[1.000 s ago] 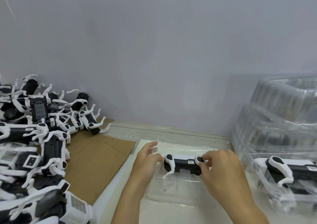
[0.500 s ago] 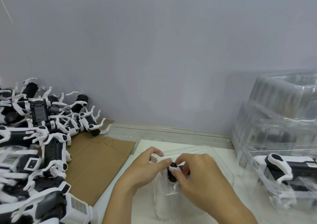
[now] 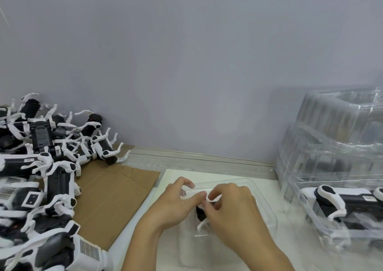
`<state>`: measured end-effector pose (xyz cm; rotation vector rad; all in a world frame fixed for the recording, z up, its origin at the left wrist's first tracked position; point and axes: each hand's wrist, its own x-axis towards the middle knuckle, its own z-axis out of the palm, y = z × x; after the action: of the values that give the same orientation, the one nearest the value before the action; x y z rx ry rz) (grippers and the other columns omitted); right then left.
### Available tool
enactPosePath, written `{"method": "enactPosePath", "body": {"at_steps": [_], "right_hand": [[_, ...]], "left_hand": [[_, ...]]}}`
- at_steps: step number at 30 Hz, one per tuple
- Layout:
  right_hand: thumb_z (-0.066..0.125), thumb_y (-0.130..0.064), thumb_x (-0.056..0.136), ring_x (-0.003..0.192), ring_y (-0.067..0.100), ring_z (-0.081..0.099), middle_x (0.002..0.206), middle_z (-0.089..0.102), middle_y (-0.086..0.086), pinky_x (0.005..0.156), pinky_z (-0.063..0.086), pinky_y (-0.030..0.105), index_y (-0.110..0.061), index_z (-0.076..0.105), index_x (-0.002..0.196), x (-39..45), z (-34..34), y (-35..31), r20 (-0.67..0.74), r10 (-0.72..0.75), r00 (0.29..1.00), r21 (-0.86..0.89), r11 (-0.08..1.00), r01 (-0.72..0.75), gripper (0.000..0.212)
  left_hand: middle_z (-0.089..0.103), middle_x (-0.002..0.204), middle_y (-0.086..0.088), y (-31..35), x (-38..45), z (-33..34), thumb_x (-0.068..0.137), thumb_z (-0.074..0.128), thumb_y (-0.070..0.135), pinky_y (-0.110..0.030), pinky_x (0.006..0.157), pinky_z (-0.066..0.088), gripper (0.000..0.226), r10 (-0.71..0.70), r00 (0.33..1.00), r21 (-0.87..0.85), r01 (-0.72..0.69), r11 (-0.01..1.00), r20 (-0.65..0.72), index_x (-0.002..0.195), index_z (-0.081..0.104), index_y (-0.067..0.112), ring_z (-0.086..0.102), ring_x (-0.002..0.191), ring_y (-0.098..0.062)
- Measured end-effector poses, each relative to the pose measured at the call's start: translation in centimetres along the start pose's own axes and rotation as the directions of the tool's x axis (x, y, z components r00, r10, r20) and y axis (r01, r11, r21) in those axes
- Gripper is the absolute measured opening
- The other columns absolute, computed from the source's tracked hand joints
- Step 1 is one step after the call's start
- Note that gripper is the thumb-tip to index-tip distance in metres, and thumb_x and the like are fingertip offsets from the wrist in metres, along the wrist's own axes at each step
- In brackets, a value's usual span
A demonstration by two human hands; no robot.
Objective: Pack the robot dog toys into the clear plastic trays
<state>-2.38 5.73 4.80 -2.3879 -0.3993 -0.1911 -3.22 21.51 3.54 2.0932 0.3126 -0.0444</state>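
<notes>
Your left hand (image 3: 176,205) and right hand (image 3: 232,212) meet over the tray (image 3: 263,204), fingers curled, both pinching the dog (image 3: 202,212) standing on end in it. More dogs (image 3: 41,167) lie piled to your left; a packed tray (image 3: 339,206) sits to your right.

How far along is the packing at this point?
Done: one robot dog toy lies in a tray in the stack of clear trays. In hand: left hand and right hand hold another toy over the open tray. Left: the pile of toys.
</notes>
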Motion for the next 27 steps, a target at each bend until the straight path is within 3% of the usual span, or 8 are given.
{"method": "enactPosePath", "body": {"at_steps": [4, 6, 9, 12, 17, 21, 24, 27], "right_hand": [[0.059, -0.036, 0.092, 0.093, 0.008, 0.056, 0.095, 0.063, -0.012, 0.074, 0.044, 0.023, -0.031, 0.065, 0.109, 0.9, -2.9, 2.3, -0.104, 0.011, 0.995, -0.097, 0.995, -0.021, 0.019], [0.061, -0.037, 0.092, 0.099, 0.011, 0.054, 0.101, 0.061, -0.01, 0.074, 0.04, 0.023, -0.027, 0.064, 0.112, 1.2, -3.8, 3.2, -0.091, 0.039, 0.995, -0.178, 0.983, -0.055, 0.022], [0.065, -0.038, 0.089, 0.085, 0.012, 0.06, 0.089, 0.063, -0.01, 0.071, 0.052, 0.029, -0.023, 0.071, 0.094, 1.2, -4.3, 3.4, -0.035, 0.078, 0.996, -0.209, 0.974, -0.083, 0.016], [0.068, -0.039, 0.085, 0.082, 0.013, 0.06, 0.089, 0.061, -0.008, 0.071, 0.055, 0.03, -0.025, 0.068, 0.093, 1.0, -4.3, 3.3, -0.014, 0.078, 0.997, -0.243, 0.967, -0.079, 0.016], [0.065, -0.039, 0.09, 0.07, 0.016, 0.05, 0.078, 0.051, -0.007, 0.059, 0.042, 0.024, -0.022, 0.063, 0.084, 1.0, -3.4, 2.8, -0.057, 0.064, 0.996, -0.353, 0.932, -0.08, 0.018], [0.065, -0.036, 0.09, 0.069, 0.016, 0.046, 0.073, 0.046, -0.007, 0.056, 0.037, 0.024, -0.018, 0.057, 0.073, 1.0, -2.9, 2.9, -0.105, 0.071, 0.992, -0.333, 0.937, -0.102, 0.026], [0.066, -0.04, 0.089, 0.085, 0.015, 0.054, 0.085, 0.06, -0.007, 0.066, 0.043, 0.025, -0.023, 0.067, 0.087, 1.2, -2.9, 3.1, -0.07, 0.054, 0.996, -0.256, 0.964, -0.071, 0.017], [0.065, -0.041, 0.09, 0.101, 0.007, 0.043, 0.103, 0.052, -0.014, 0.076, 0.032, 0.019, -0.034, 0.064, 0.113, 1.3, -3.3, 3.3, -0.031, 0.029, 0.999, -0.144, 0.989, -0.033, 0.024]], "left_hand": [[0.051, 0.116, 0.01, -0.2, -0.1, -0.4, 0.086, 0.062, 0.059, -0.017, 0.069, 0.039, 0.033, 0.008, 1.0, -0.003, -0.009, 1.0, -0.016, 0.111, 0.054, 0.039, 0.055, 0.097, -0.001], [0.051, 0.116, 0.011, -0.1, -0.1, -0.5, 0.086, 0.063, 0.059, -0.017, 0.069, 0.04, 0.034, 0.006, 1.0, -0.005, -0.006, 1.0, -0.018, 0.111, 0.055, 0.038, 0.055, 0.097, -0.001], [0.051, 0.117, 0.011, 0.0, -0.2, -0.4, 0.086, 0.063, 0.059, -0.017, 0.068, 0.04, 0.034, -0.003, 1.0, -0.005, 0.003, 1.0, -0.017, 0.111, 0.055, 0.038, 0.055, 0.096, 0.0], [0.05, 0.116, 0.01, 0.1, -0.2, -0.3, 0.086, 0.062, 0.059, -0.018, 0.068, 0.039, 0.033, -0.006, 1.0, -0.008, 0.006, 1.0, -0.016, 0.11, 0.054, 0.039, 0.055, 0.096, -0.001], [0.049, 0.116, 0.008, 0.0, 0.0, 0.1, 0.089, 0.061, 0.056, -0.02, 0.071, 0.038, 0.027, 0.011, 1.0, -0.023, -0.011, 1.0, -0.025, 0.109, 0.054, 0.038, 0.054, 0.099, -0.003], [0.048, 0.115, 0.01, 0.0, 0.1, 0.0, 0.089, 0.064, 0.052, -0.019, 0.072, 0.038, 0.025, 0.034, 0.997, -0.041, -0.037, 0.998, -0.063, 0.109, 0.056, 0.038, 0.053, 0.097, -0.003], [0.049, 0.115, 0.01, -0.2, 0.0, -0.6, 0.087, 0.067, 0.05, -0.019, 0.073, 0.04, 0.025, 0.033, 0.995, -0.072, -0.04, 0.997, -0.092, 0.108, 0.059, 0.039, 0.054, 0.097, -0.004], [0.053, 0.115, 0.01, -0.5, -0.2, -1.2, 0.087, 0.07, 0.045, -0.021, 0.078, 0.042, 0.023, 0.052, 0.992, -0.068, -0.06, 0.996, -0.113, 0.107, 0.06, 0.04, 0.054, 0.102, -0.004]]}}
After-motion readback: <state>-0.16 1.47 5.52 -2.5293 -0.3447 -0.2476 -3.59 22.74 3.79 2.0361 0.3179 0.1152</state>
